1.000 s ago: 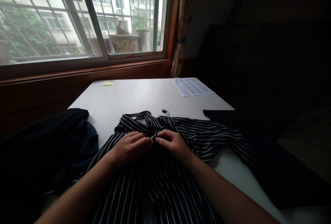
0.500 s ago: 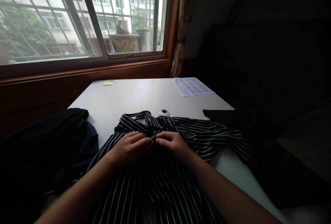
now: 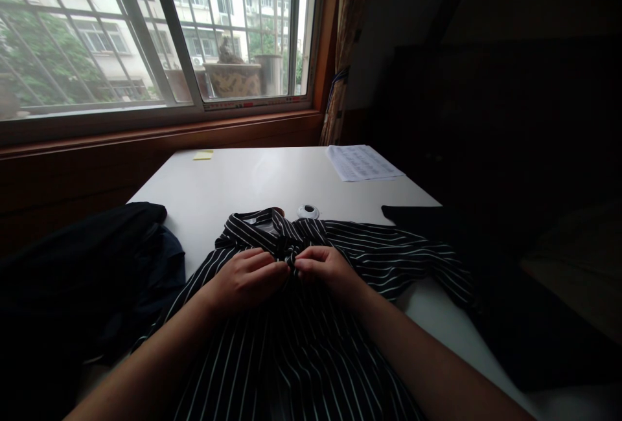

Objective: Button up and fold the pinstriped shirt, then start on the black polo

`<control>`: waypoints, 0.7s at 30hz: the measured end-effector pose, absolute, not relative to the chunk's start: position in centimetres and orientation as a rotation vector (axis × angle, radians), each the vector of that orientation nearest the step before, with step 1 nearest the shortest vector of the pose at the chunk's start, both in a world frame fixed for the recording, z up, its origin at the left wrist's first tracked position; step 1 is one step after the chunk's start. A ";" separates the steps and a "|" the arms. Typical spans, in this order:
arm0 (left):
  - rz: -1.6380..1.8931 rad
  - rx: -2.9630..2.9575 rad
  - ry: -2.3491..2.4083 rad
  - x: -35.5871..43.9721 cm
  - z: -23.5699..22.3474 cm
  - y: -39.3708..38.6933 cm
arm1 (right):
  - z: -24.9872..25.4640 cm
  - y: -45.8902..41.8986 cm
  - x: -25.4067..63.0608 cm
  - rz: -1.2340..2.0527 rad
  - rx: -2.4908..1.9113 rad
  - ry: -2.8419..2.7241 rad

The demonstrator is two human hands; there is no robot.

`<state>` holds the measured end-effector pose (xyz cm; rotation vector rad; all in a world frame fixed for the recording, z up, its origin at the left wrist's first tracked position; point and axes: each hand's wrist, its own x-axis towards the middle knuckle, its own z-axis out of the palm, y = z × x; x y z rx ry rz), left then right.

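A black shirt with white stripes (image 3: 311,350) lies spread in front of me, its collar toward the window and one sleeve stretched to the right. My left hand (image 3: 250,276) is closed, fingertips pinching the fabric at the front just below the collar. Right beside it my right hand (image 3: 328,270) pinches the same part of the shirt between thumb and fingers. The fingertips of both hands nearly meet at a bunched bit of dark cloth. Whether a button is between them is too small and dark to tell.
The shirt rests on a white table (image 3: 262,178). Dark clothing (image 3: 107,265) is heaped at the left, and more dark cloth (image 3: 422,217) lies at the right. Printed papers (image 3: 364,163), a yellow sticky note (image 3: 203,155) and a small round grey-white object (image 3: 308,212) are on the tabletop.
Both hands have shifted very slightly to the right at the shirt front, still pinching the fabric. The rest of the shirt lies as before.
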<state>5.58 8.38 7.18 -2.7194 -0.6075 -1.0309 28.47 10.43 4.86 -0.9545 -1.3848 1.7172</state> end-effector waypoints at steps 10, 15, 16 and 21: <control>-1.050 -2.685 -0.593 5.3 6.8 8.4 | 4.8 10.6 28.5 1.767 -0.899 -1.384; -1.062 -2.664 -0.583 5.4 7.1 8.3 | 4.3 10.7 28.6 1.794 -0.940 -1.367; -1.062 -2.664 -0.582 5.4 7.1 8.3 | 4.3 10.7 28.6 1.795 -0.948 -1.370; -1.075 -2.662 -0.571 5.3 6.9 8.4 | 4.7 10.7 28.7 1.767 -0.957 -1.436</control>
